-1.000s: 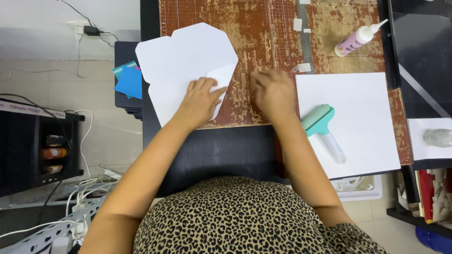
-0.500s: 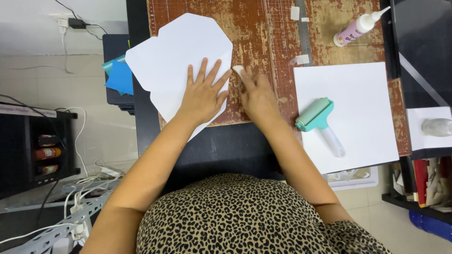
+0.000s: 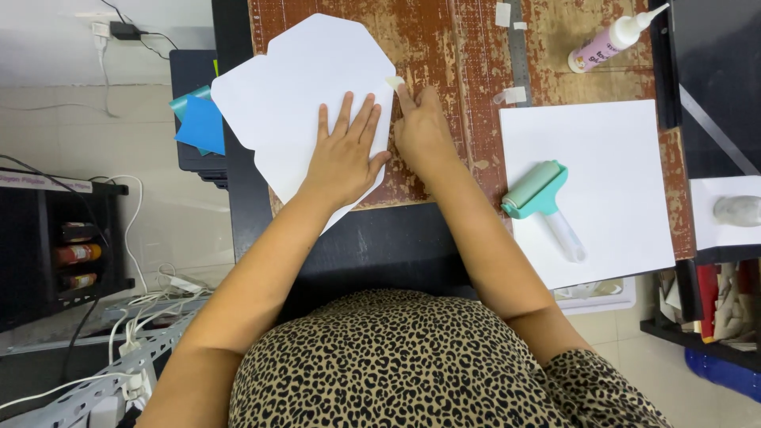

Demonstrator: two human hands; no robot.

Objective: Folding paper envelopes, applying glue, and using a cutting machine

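Observation:
A large white cut paper shape (image 3: 305, 95) lies on the worn brown cutting mat (image 3: 444, 47), hanging over the table's left edge. My left hand (image 3: 342, 155) lies flat on it with fingers spread, pressing it down. My right hand (image 3: 420, 131) rests beside it on the mat, its index finger pushing a small piece of clear tape (image 3: 394, 82) onto the paper's right edge.
A white square sheet (image 3: 626, 158) lies to the right with a teal roller (image 3: 539, 194) on it. A glue bottle (image 3: 614, 40) lies at the top right. More tape bits (image 3: 507, 95) stick to a metal ruler (image 3: 519, 55). Blue paper (image 3: 198, 123) sits left.
Both hands have slid up the paper. My left hand opened flat with fingers spread, and my right index finger moved up to press the tape at the paper's edge.

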